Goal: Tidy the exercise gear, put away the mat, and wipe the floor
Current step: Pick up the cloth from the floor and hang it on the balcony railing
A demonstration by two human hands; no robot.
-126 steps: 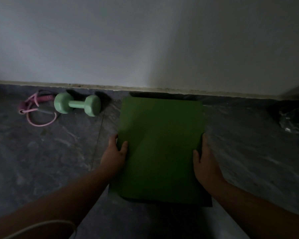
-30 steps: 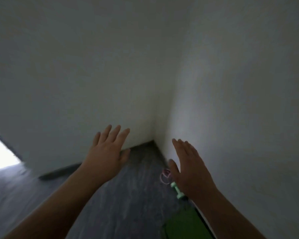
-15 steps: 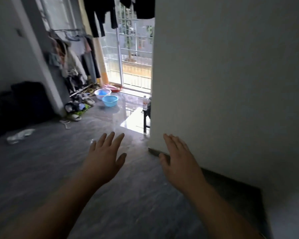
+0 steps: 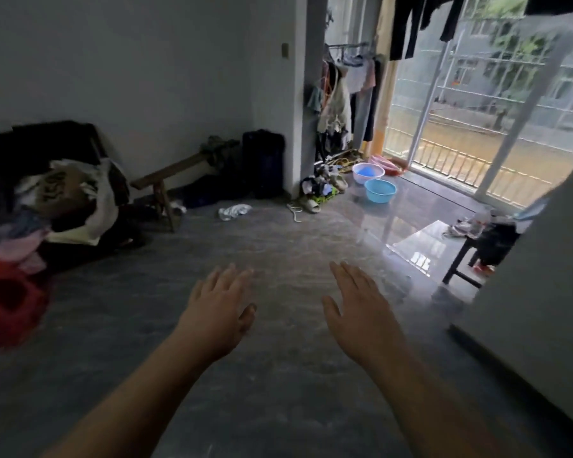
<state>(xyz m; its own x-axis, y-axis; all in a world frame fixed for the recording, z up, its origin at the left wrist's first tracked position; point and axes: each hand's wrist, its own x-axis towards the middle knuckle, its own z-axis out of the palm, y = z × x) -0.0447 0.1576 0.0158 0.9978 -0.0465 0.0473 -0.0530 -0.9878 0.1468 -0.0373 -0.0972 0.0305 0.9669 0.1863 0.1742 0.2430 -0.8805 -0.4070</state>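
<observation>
Both hands, left (image 4: 217,320) and right (image 4: 361,317), are hovering flat and empty over the floor (image 4: 278,391), fingers straight. No mat or cloth is showing. The crumpled rag (image 4: 234,211) near the bench (image 4: 166,178) is looking soft and light, probably easiest pinched at its bunched middle.

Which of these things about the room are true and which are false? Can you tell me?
1. Both hands are holding nothing. True: the left hand and right hand are open over the floor.
2. Two blue basins sit by the window. True: one blue basin in front, another basin behind it.
3. The green mat is under the hands. False: no mat is in view.
4. The wooden bench stands by the window. False: it stands by the left wall.
5. Clothes hang near the window. True: hanging clothes.
</observation>
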